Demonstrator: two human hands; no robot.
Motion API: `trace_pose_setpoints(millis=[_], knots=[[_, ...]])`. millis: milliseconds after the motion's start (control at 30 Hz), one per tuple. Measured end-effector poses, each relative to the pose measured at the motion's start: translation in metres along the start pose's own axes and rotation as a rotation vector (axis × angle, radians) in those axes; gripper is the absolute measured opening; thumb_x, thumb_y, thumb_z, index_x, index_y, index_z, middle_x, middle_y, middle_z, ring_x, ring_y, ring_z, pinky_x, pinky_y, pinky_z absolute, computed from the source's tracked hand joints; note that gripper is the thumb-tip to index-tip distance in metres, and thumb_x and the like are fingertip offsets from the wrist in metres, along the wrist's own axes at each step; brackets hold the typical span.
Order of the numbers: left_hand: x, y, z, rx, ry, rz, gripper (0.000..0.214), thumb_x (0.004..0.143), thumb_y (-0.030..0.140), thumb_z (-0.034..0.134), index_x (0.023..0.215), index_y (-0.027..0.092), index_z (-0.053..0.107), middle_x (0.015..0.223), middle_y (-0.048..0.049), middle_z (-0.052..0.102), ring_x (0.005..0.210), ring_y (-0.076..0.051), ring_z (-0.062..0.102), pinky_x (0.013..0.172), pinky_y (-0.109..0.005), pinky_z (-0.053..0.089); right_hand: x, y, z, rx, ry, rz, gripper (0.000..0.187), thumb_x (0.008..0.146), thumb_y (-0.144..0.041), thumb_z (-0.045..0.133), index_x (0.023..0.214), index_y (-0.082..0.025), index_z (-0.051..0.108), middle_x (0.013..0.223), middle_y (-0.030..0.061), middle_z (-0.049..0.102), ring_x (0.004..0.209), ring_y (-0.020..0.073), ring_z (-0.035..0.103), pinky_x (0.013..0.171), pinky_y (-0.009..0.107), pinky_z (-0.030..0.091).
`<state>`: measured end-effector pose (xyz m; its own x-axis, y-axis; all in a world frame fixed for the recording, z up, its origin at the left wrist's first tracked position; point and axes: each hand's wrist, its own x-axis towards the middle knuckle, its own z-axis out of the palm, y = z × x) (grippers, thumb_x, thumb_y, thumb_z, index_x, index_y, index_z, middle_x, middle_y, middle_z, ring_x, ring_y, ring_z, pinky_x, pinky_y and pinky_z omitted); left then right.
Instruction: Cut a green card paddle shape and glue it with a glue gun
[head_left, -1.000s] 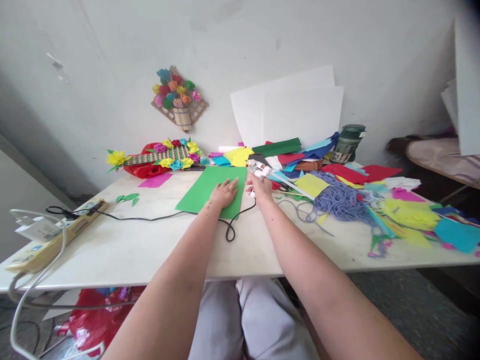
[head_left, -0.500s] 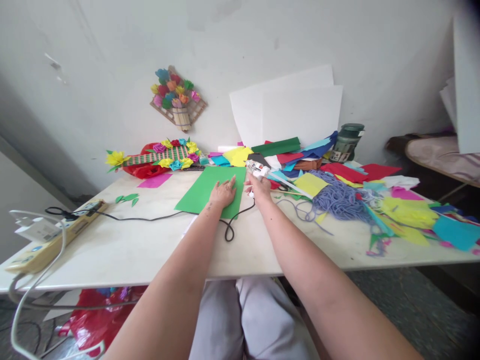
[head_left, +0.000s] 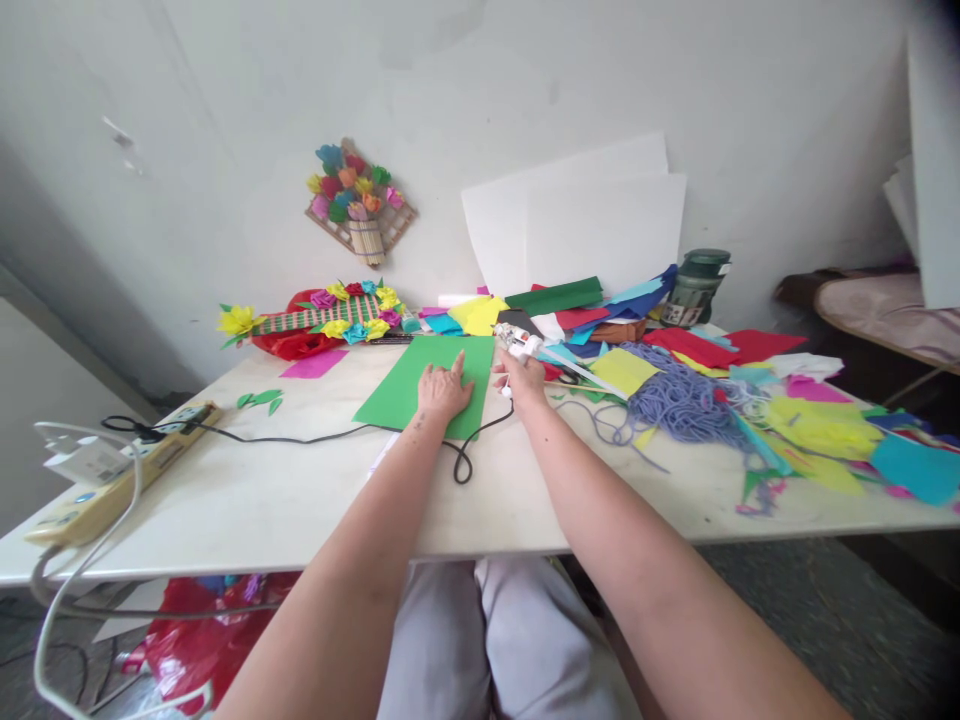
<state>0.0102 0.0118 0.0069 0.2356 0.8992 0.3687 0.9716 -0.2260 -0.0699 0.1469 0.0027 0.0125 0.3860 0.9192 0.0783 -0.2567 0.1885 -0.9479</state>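
Note:
My left hand [head_left: 444,388] lies flat, fingers spread, on a green paper sheet [head_left: 409,385] on the white table [head_left: 255,490]. Just right of the sheet, my right hand [head_left: 523,376] is closed around a white glue gun [head_left: 516,341] whose nozzle points away from me. The gun's black cord [head_left: 300,437] runs from under my right hand, loops near the sheet's corner and leads left to a power strip [head_left: 112,470].
Coloured paper scraps [head_left: 817,425] and purple yarn [head_left: 675,395] cover the table's right side. Paper-flower pieces [head_left: 322,315] sit at the back left, white sheets [head_left: 585,225] and a dark jar [head_left: 697,285] by the wall. Small green leaf cutouts [head_left: 259,399] lie left of the sheet.
Both hands stay in place; my left hand's fingers shifted slightly up the green sheet. The view drifted a little.

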Motion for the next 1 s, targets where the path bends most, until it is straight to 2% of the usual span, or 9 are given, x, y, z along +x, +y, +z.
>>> trace_pose_setpoints(millis=[200,400,467,533,600,633,733,800,1000], knots=[[-0.006,0.006,-0.005,0.061,-0.016,-0.066,0.062,0.083,0.048,0.038,0.137,0.019,0.031,0.092,-0.0114,0.066,0.091,-0.024,0.058,0.088,-0.036,0.036,0.0,0.0,-0.001,-0.006,-0.006,0.001,0.02,0.071,-0.03,0.062,0.08,-0.013,0.056,0.053,-0.0022,0.06,0.03,0.0065,0.048,0.026,0.015,0.035],[-0.008,0.009,-0.006,0.035,-0.033,-0.078,0.059,0.086,0.041,0.033,0.139,0.015,0.026,0.094,-0.0144,0.064,0.096,-0.025,0.057,0.089,-0.038,0.034,0.002,0.002,0.0,0.0,-0.009,-0.001,0.019,0.071,-0.03,0.061,0.079,-0.013,0.057,0.054,-0.0021,0.06,0.03,0.0067,0.048,0.026,0.016,0.035],[-0.007,0.007,-0.004,0.013,0.001,-0.04,0.059,0.086,0.04,0.033,0.139,0.014,0.025,0.101,-0.0149,0.063,0.109,-0.027,0.05,0.093,-0.039,0.032,0.002,0.003,0.0,0.005,-0.005,-0.004,0.019,0.07,-0.03,0.061,0.078,-0.013,0.057,0.053,-0.002,0.06,0.029,0.0067,0.048,0.026,0.016,0.035],[-0.005,0.004,0.0,-0.015,0.032,0.053,0.058,0.086,0.036,0.032,0.14,0.017,0.024,0.118,-0.0125,0.057,0.125,-0.026,0.033,0.101,-0.041,0.025,0.002,0.003,0.0,-0.001,0.003,-0.002,0.019,0.07,-0.03,0.062,0.077,-0.013,0.056,0.052,-0.0023,0.06,0.028,0.0066,0.047,0.025,0.016,0.035],[-0.001,0.0,0.004,-0.046,0.009,0.166,0.054,0.087,0.031,0.028,0.14,0.021,0.022,0.136,-0.005,0.043,0.134,-0.022,0.015,0.107,-0.044,0.013,0.001,0.002,0.0,-0.012,0.005,0.002,0.019,0.07,-0.03,0.062,0.077,-0.013,0.057,0.051,-0.0026,0.059,0.028,0.0066,0.047,0.026,0.016,0.035],[0.002,-0.001,0.005,-0.063,-0.039,0.2,0.053,0.088,0.029,0.025,0.141,0.022,0.021,0.141,-0.0014,0.035,0.135,-0.02,0.011,0.108,-0.045,0.01,0.0,0.002,0.0,-0.016,0.001,0.003,0.019,0.07,-0.03,0.062,0.078,-0.013,0.057,0.051,-0.0028,0.059,0.028,0.0067,0.047,0.026,0.016,0.035],[0.008,-0.005,0.009,-0.119,-0.225,0.186,0.053,0.089,0.03,0.019,0.141,0.021,0.018,0.145,0.0007,0.025,0.135,-0.019,0.014,0.107,-0.048,0.013,-0.002,0.001,0.001,-0.024,-0.013,-0.001,0.019,0.07,-0.03,0.061,0.079,-0.014,0.058,0.051,-0.003,0.059,0.029,0.007,0.048,0.026,0.016,0.035],[0.011,-0.005,0.009,-0.136,-0.276,0.174,0.053,0.089,0.031,0.018,0.141,0.02,0.02,0.145,-0.0012,0.025,0.133,-0.019,0.019,0.107,-0.047,0.015,-0.003,0.001,0.002,-0.022,-0.025,-0.003,0.02,0.069,-0.031,0.062,0.078,-0.014,0.058,0.051,-0.0029,0.059,0.029,0.0074,0.048,0.026,0.016,0.035],[0.01,-0.002,0.01,-0.13,-0.168,0.165,0.05,0.088,0.028,0.027,0.136,0.014,0.031,0.136,-0.0105,0.041,0.129,-0.021,0.031,0.106,-0.043,0.017,-0.001,0.004,0.002,-0.006,-0.042,-0.017,0.022,0.069,-0.032,0.063,0.08,-0.014,0.058,0.05,-0.0037,0.058,0.029,0.0071,0.048,0.026,0.016,0.035]])
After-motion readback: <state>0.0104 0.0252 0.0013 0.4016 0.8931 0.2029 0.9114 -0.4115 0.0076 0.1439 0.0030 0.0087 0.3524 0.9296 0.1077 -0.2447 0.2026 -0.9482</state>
